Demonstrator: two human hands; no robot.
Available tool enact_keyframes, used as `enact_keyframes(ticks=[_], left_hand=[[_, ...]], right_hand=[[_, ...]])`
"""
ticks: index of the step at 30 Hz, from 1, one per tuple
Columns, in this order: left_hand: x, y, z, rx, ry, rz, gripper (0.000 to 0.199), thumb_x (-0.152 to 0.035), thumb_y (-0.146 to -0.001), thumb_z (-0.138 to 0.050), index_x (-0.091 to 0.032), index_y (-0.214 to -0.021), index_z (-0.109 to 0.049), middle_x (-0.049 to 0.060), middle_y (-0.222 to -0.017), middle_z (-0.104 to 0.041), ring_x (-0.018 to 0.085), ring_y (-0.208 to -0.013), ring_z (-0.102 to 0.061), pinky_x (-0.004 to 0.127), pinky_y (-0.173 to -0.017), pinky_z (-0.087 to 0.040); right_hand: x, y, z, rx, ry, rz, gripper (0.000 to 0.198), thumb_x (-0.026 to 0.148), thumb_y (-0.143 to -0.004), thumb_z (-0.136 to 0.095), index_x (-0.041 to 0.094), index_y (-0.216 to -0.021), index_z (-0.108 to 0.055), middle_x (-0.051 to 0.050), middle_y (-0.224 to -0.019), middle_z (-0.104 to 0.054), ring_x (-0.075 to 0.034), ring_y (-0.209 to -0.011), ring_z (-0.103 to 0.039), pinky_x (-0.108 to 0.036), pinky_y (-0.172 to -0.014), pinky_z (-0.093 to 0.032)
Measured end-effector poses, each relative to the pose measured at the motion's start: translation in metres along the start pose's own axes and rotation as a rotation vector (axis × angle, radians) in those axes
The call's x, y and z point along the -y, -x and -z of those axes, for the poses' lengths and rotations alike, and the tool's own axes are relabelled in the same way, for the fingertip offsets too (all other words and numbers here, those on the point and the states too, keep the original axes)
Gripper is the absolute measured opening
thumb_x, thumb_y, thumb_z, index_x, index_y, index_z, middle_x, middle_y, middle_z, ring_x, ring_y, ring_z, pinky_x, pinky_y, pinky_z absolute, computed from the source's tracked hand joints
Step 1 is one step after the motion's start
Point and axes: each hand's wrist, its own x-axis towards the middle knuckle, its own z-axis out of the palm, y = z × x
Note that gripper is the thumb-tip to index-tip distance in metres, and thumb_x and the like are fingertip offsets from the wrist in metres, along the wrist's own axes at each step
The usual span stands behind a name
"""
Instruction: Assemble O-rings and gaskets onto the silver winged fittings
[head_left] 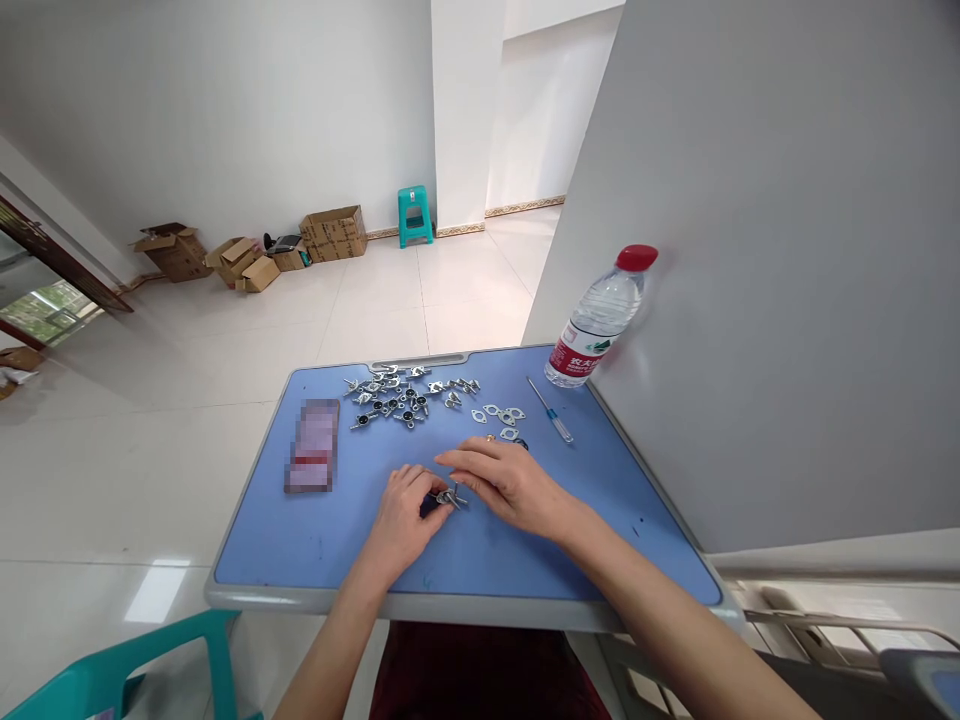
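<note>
The left hand (405, 512) is closed on a small silvery metal fitting (450, 498), pinching it between thumb and fingers just above the blue, grey-rimmed surface (360, 545). The right hand (510, 482) is bent over the same fitting from the other side, its thumb and forefinger apart, the thumb tip right by a thin upright pin of the part; whether it grips the pin cannot be told. Beyond the left hand lies a loose cluster of similar silvery metal fittings (409, 400), several showing round black centres. Just beyond the right hand are flat, pale metal plates with holes (508, 420), some overlapping, and a small dark item (523, 444) partly hidden by the knuckles. Farther out to the right of that hand lies a screwdriver with a translucent blue handle (559, 425), its shaft pointing away, and past it stands a clear plastic bottle with a red cap and red-and-white label (598, 318). To the left of the left hand rests a flat pinkish-purple rectangle (315, 435), its details blurred.
</note>
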Motion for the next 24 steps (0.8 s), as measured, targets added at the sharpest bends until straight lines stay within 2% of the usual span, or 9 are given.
enact_keyframes(ticks=[3, 5, 9, 13, 15, 19, 24], left_hand=[[0.001, 0.0, -0.001, -0.005, 0.0, -0.007, 0.009, -0.013, -0.084, -0.063, -0.021, -0.086, -0.058, 0.001, -0.091, -0.065, 0.022, -0.088, -0.056, 0.041, -0.084, -0.043], [0.001, 0.0, -0.001, -0.004, 0.002, -0.01, 0.01, -0.012, -0.084, -0.062, -0.021, -0.085, -0.058, 0.001, -0.091, -0.065, 0.021, -0.088, -0.056, 0.041, -0.085, -0.043], [-0.001, -0.001, 0.0, 0.004, 0.013, -0.011, 0.011, -0.012, -0.085, -0.062, -0.021, -0.084, -0.056, 0.001, -0.09, -0.065, 0.021, -0.087, -0.057, 0.042, -0.088, -0.042], [-0.002, -0.001, 0.001, 0.0, 0.014, -0.01, 0.011, -0.012, -0.084, -0.061, -0.022, -0.084, -0.056, 0.0, -0.089, -0.065, 0.021, -0.086, -0.056, 0.041, -0.084, -0.043], [-0.002, -0.001, 0.001, -0.003, 0.012, 0.0, 0.011, -0.012, -0.084, -0.061, -0.022, -0.086, -0.057, 0.001, -0.09, -0.064, 0.022, -0.087, -0.056, 0.041, -0.084, -0.044], [-0.001, -0.001, 0.0, -0.001, 0.004, 0.019, 0.009, -0.014, -0.084, -0.062, -0.022, -0.086, -0.058, 0.002, -0.092, -0.065, 0.023, -0.088, -0.056, 0.042, -0.085, -0.044], [-0.001, 0.0, 0.001, 0.0, 0.013, 0.005, 0.008, -0.014, -0.085, -0.06, -0.021, -0.087, -0.059, 0.002, -0.092, -0.065, 0.022, -0.088, -0.056, 0.041, -0.084, -0.044]], right_hand=[[0.002, -0.001, 0.006, 0.062, -0.039, -0.002, 0.032, 0.019, -0.101, -0.035, 0.017, -0.127, -0.054, -0.012, -0.104, -0.066, -0.018, -0.081, -0.062, -0.03, -0.067, -0.049], [0.002, -0.002, 0.008, 0.072, -0.102, 0.015, 0.033, 0.016, -0.101, -0.033, 0.018, -0.126, -0.054, -0.01, -0.101, -0.068, -0.018, -0.085, -0.063, -0.031, -0.071, -0.05], [0.0, -0.003, 0.004, -0.013, -0.1, -0.008, 0.023, 0.02, -0.101, -0.038, 0.019, -0.106, -0.061, -0.005, -0.082, -0.068, -0.016, -0.072, -0.059, -0.029, -0.067, -0.047], [-0.001, -0.002, -0.004, -0.069, -0.059, -0.033, 0.018, 0.024, -0.1, -0.044, 0.018, -0.093, -0.06, -0.003, -0.074, -0.064, -0.014, -0.064, -0.053, -0.027, -0.061, -0.044], [-0.001, -0.001, -0.006, -0.051, -0.055, -0.031, 0.019, 0.023, -0.101, -0.042, 0.018, -0.099, -0.061, -0.004, -0.076, -0.063, -0.014, -0.065, -0.054, -0.026, -0.061, -0.044], [0.001, 0.0, -0.002, 0.029, -0.044, -0.019, 0.029, 0.025, -0.103, -0.037, 0.018, -0.124, -0.057, -0.006, -0.085, -0.065, -0.015, -0.068, -0.056, -0.026, -0.06, -0.045], [0.005, -0.001, 0.009, 0.138, -0.116, -0.076, 0.034, 0.023, -0.101, -0.037, 0.018, -0.132, -0.052, -0.008, -0.093, -0.066, -0.017, -0.073, -0.058, -0.031, -0.065, -0.048]])
